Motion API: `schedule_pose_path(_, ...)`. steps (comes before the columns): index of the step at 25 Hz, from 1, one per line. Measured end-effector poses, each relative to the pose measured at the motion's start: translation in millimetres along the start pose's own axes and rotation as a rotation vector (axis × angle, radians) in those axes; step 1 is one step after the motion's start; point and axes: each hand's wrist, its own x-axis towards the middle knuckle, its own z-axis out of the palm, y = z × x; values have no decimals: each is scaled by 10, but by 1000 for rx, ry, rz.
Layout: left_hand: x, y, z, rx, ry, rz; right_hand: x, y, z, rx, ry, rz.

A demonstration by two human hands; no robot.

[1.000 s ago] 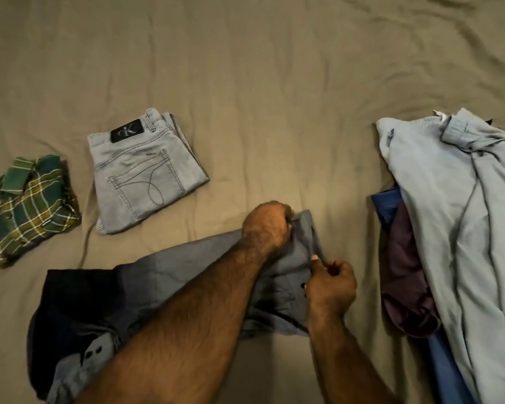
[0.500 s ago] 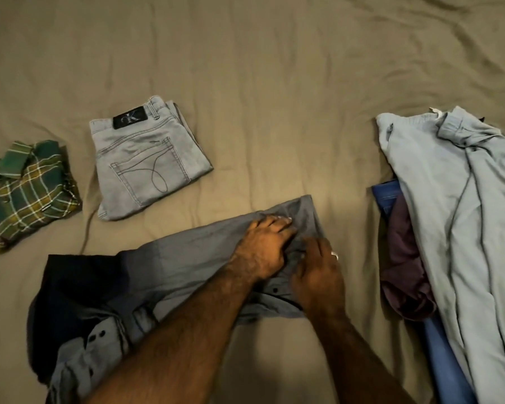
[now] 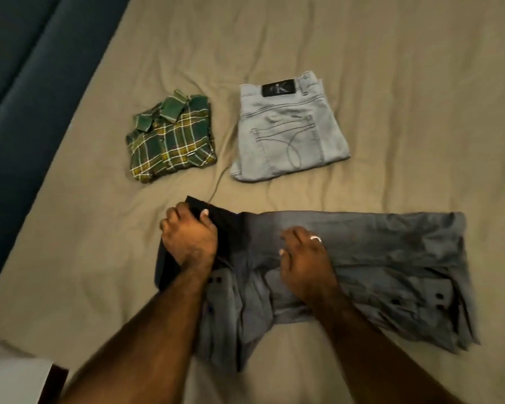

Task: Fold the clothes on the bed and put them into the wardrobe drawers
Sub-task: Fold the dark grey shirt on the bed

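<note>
A grey shirt (image 3: 391,243) with a dark end lies stretched left to right across the tan bed sheet (image 3: 391,83), buttons showing along its near edge. My left hand (image 3: 188,237) grips the dark left end, thumb on top and fingers curled round the edge. Near the shirt's middle, my right hand (image 3: 303,258), which wears a ring, presses down on the grey cloth. A folded green plaid shirt (image 3: 172,138) and folded light grey jeans (image 3: 286,132) with a black label sit side by side beyond the grey shirt.
A dark blue padded bed edge (image 3: 18,83) runs along the left side. A white surface (image 3: 12,380) shows at the bottom left corner. Bare, wrinkled sheet stretches behind and to the right of the folded clothes.
My view has swung left, so the unfolded pile on the right is out of sight. Both hands left the shirt's right end; the left now holds its dark left end, the right presses its middle.
</note>
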Motion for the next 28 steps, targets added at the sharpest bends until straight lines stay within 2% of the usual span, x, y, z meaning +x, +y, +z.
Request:
schedule_pose_path(2,279,-304,1,-58,-145,-94,103,-229,255,-26,-137,-35)
schedule_pose_path(5,500,-661,141,-297,-314,-196,164,-445,599,-136,-273,53)
schedule_pose_path(8,588,-751,249,-450,-288,-337,196,-564,580,-222,-167,169)
schedule_pose_path(10,650,-955,269,-534,-286,-366,111,-806,631,-174,-16,142)
schedule_pose_path(11,644,-1002,304,-576,-312,-336,40,-898,619,-113,8,109)
schedule_pose_path(12,622,-1063,288,-617,-346,-293,-29,-1022,615,-40,-53,89)
schedule_pose_path(14,595,-1185,236,-669,-394,-225,-58,-1261,673,48,-324,166)
schedule_pose_path(16,552,-1276,139,-747,-486,-212,-12,-1444,704,2,-551,197)
schedule_pose_path(17,507,-1277,71,-808,-565,-219,35,-1463,685,-70,-631,124)
schedule_pose_path(20,325,-1499,-162,-977,-812,-331,68,-1603,670,-250,-752,-250)
schedule_pose_path(22,267,-1701,-221,-1051,-869,-445,37,-1686,712,-294,-811,-374)
schedule_pose_path(23,254,-1773,-243,-1083,-852,-498,37,-1738,728,-331,-819,-384)
schedule_pose_path(25,223,-1788,-276,-1086,-810,-519,80,-1714,714,-302,-702,-355)
schedule_pose_path(28,149,-1727,-336,-987,-828,-371,172,-1557,538,94,-438,-253)
